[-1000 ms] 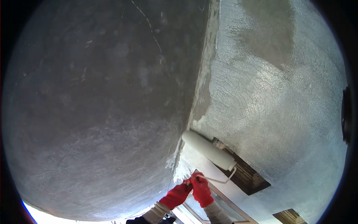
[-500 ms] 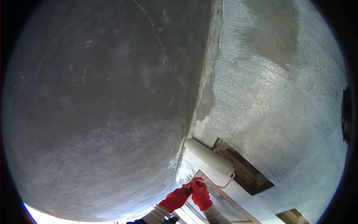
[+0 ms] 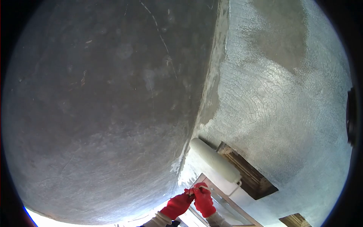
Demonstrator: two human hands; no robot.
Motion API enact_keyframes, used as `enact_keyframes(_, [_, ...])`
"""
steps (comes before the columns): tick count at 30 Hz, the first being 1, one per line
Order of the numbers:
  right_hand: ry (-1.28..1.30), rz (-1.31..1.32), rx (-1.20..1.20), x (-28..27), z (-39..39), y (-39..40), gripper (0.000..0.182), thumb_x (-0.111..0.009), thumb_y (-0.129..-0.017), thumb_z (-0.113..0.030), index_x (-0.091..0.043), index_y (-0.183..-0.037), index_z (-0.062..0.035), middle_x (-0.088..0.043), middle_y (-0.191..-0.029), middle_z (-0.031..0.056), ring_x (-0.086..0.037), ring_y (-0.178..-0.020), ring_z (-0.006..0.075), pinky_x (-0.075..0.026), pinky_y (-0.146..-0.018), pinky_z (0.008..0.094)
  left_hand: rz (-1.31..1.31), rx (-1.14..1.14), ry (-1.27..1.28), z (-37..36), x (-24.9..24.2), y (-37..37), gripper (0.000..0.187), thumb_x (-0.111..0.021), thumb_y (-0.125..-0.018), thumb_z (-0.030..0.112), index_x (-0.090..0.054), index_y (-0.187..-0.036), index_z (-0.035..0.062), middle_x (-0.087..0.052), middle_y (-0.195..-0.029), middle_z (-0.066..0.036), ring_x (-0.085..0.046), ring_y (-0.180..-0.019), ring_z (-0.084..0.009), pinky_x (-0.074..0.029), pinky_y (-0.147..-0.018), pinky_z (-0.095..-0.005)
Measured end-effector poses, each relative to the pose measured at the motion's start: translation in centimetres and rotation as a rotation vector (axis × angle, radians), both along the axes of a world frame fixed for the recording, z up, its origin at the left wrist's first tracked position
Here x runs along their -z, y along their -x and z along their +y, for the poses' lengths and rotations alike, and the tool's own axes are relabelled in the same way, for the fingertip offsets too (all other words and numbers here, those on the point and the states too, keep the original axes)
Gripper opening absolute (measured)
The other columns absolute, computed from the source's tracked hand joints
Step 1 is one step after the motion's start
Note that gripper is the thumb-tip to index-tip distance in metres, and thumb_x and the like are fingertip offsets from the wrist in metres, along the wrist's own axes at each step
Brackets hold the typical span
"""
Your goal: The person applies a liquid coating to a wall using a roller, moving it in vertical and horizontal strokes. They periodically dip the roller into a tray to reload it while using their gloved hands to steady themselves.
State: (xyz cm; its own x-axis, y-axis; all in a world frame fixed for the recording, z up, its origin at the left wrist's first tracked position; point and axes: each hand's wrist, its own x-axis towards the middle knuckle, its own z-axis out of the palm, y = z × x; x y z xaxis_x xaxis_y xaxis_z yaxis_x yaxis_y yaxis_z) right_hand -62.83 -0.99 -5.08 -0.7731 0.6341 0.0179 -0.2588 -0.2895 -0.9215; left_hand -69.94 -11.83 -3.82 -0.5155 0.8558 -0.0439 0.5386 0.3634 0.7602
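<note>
A paint roller [image 3: 214,159] with a whitish, paint-loaded sleeve lies across the wet pale wall [image 3: 264,98], close to its corner with the dark grey surface. Its wire frame runs back to my two hands. Wrapped round the roller's handle end is my right hand [image 3: 204,200], in a red glove. Next to it, touching, my left hand [image 3: 177,204], also red-gloved, is closed at the same handle. The handle itself is mostly hidden by the gloves.
The dark grey surface [image 3: 106,94] fills the left side. A rectangular recess [image 3: 249,172] opens in the wall beside the roller, with a second recess [image 3: 295,220] lower right. Behind my hands stands a wood-framed window [image 3: 230,206]. An unpainted patch [image 3: 281,34] shows at the top.
The roller has shifted slightly right, its far end a little higher and its near end lower. Both hands stay on the handle, and the view has moved a little.
</note>
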Motion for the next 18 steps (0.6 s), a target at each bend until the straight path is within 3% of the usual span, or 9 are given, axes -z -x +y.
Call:
enact_keyframes(1, [0.088, 0.136, -0.041, -0.7, -0.6, -0.3, 0.004, -0.049, -0.092, -0.002, -0.05, -0.093, -0.0048, -0.056, -0.074, 0.0065, -0.057, -0.071, 0.0182, -0.049, -0.069, 0.0321, 0.181, 0.05, -0.266, -0.2, 0.0, -0.3, 0.027, -0.045, -0.094, 0.035, -0.05, -0.111, 0.0143, -0.063, -0.083, -0.016, -0.061, -0.068, -0.0375, -0.047, -0.057, -0.0482])
enact_keyframes(4, [-0.102, -0.01, 0.006, -2.5, 0.2, -2.0, 0.003, -0.048, -0.092, -0.003, -0.05, -0.094, -0.0057, -0.056, -0.074, 0.0063, -0.057, -0.072, 0.018, -0.049, -0.069, 0.032, 0.122, 0.034, -0.165, 0.7, -0.9, -1.3, 0.026, -0.045, -0.094, 0.033, -0.05, -0.109, 0.0125, -0.062, -0.082, -0.016, -0.061, -0.068, -0.0366, -0.047, -0.054, -0.047])
enact_keyframes(5, [-0.039, 0.108, -0.009, -3.0, 0.5, -1.9, 0.003, -0.048, -0.093, -0.004, -0.05, -0.094, -0.0062, -0.056, -0.074, 0.0059, -0.057, -0.072, 0.0177, -0.049, -0.069, 0.0317, 0.122, 0.076, -0.164, 1.2, -0.9, -1.2, 0.025, -0.045, -0.094, 0.031, -0.05, -0.109, 0.0113, -0.062, -0.083, -0.017, -0.062, -0.07, -0.0352, -0.048, -0.053, -0.045])
enact_keyframes(9, [0.015, 0.07, 0.031, -1.0, 1.6, -2.3, 0.003, -0.048, -0.092, -0.004, -0.05, -0.094, -0.006, -0.054, -0.072, 0.0056, -0.056, -0.072, 0.0178, -0.049, -0.069, 0.0329, 0.092, 0.085, -0.125, 2.7, 2.4, -1.6, 0.023, -0.043, -0.095, 0.028, -0.051, -0.108, 0.0115, -0.062, -0.085, -0.017, -0.062, -0.07, -0.0337, -0.048, -0.051, -0.0436])
enact_keyframes(12, [0.102, 0.094, 0.025, 0.0, 0.9, -2.5, 0.004, -0.048, -0.092, -0.003, -0.049, -0.094, -0.0057, -0.054, -0.072, 0.0058, -0.055, -0.07, 0.0183, -0.048, -0.07, 0.0338, 0.104, 0.143, -0.093, 2.2, 3.4, -1.9, 0.027, -0.041, -0.095, 0.033, -0.051, -0.101, 0.0093, -0.062, -0.077, -0.017, -0.061, -0.071, -0.0366, -0.046, -0.057, -0.0465])
enact_keyframes(14, [0.062, 0.075, 0.029, -1.5, 0.9, -2.1, 0.004, -0.048, -0.092, -0.002, -0.049, -0.093, -0.0056, -0.053, -0.072, 0.0059, -0.055, -0.07, 0.0184, -0.048, -0.07, 0.034, 0.218, 0.171, -0.106, 2.2, 3.0, -1.6, 0.02, -0.041, -0.095, 0.022, -0.053, -0.107, 0.0119, -0.06, -0.085, -0.014, -0.061, -0.067, -0.0332, -0.048, -0.05, -0.0424])
enact_keyframes(18, [-0.015, 0.177, 0.033, -3.4, 1.6, -1.3, 0.002, -0.049, -0.092, -0.003, -0.049, -0.091, -0.0052, -0.053, -0.071, 0.0057, -0.054, -0.069, 0.0182, -0.048, -0.069, 0.0339, 0.043, 0.098, -0.188, 2.9, -0.3, -1.1, 0.024, -0.042, -0.095, 0.027, -0.052, -0.108, 0.01, -0.061, -0.085, -0.017, -0.061, -0.072, -0.0364, -0.048, -0.055, -0.0454])
